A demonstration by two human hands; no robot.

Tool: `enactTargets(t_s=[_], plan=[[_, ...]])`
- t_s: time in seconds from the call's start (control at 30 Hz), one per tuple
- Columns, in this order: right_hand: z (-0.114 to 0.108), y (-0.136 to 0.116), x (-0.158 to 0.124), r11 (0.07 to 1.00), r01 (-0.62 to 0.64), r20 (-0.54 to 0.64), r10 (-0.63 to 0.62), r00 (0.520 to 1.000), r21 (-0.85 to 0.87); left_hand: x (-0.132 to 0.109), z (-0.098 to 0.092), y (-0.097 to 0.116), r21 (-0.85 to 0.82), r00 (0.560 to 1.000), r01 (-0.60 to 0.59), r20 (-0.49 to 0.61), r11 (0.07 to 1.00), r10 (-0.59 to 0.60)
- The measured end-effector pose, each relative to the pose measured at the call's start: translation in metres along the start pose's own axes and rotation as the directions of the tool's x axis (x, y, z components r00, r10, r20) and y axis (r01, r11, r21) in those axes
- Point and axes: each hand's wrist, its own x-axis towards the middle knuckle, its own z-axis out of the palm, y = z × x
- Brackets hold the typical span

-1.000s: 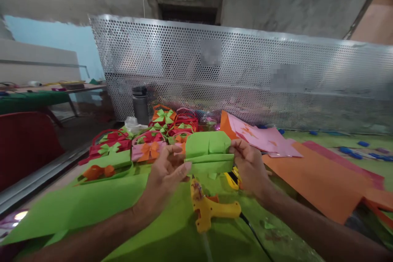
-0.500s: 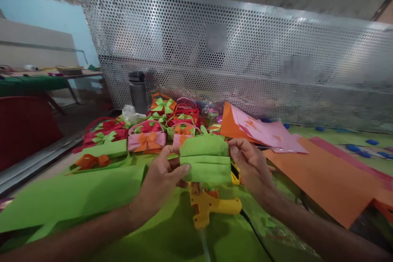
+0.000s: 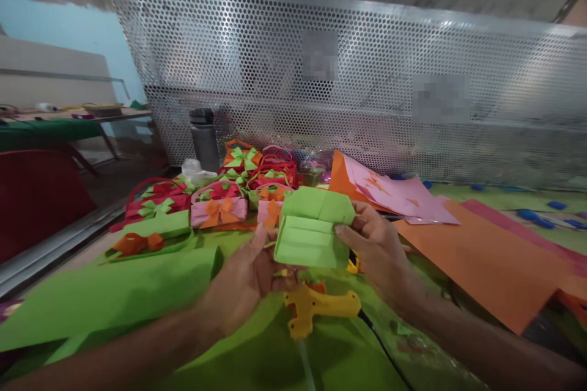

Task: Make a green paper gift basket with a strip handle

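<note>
Perforated screen [image 3: 257,55] behind — glue gun [image 3: 321,305] lies below held green piece [image 3: 308,234]

glue gun [image 3: 323,305] before bags [image 3: 239,210], sheets [image 3: 481,263] right

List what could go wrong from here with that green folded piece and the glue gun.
1. The left hand is close to the front end of the yellow glue gun; if it is hot, which I can't tell, fingers might get burned.
2. The green folded piece is just above the gun in this view, so lowering it could smear glue on it.
3. The black cord might snag a forearm and drag the gun.
</note>
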Motion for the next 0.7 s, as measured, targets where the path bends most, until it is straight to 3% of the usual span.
enactTargets(t_s=[0.13, 0.37, 0.53, 0.7], plan=[[0.007, 0.002, -0.007, 0.999, -0.035, 0.002, 0.035, 0.999, 0.039, -0.002, -0.002, -0.005, -0.143, 0.963, 0.197, 0.215, 0.970, -0.164], [0.019, -0.001, -0.021, 0.994, -0.060, 0.056, 0.055, 0.997, 0.093, -0.011, 0.005, -0.005, -0.076, 0.895, 0.259, 0.395, 0.963, -0.209], [0.023, -0.006, -0.025, 0.992, -0.099, 0.082, 0.092, 0.992, 0.082, -0.013, 0.010, -0.004, -0.015, 0.888, 0.206, 0.423, 0.978, -0.180], [0.019, -0.002, -0.017, 1.000, -0.005, 0.099, 0.007, 0.995, -0.024, -0.012, 0.008, -0.001, 0.140, 0.924, 0.009, 0.378, 0.990, -0.062]])
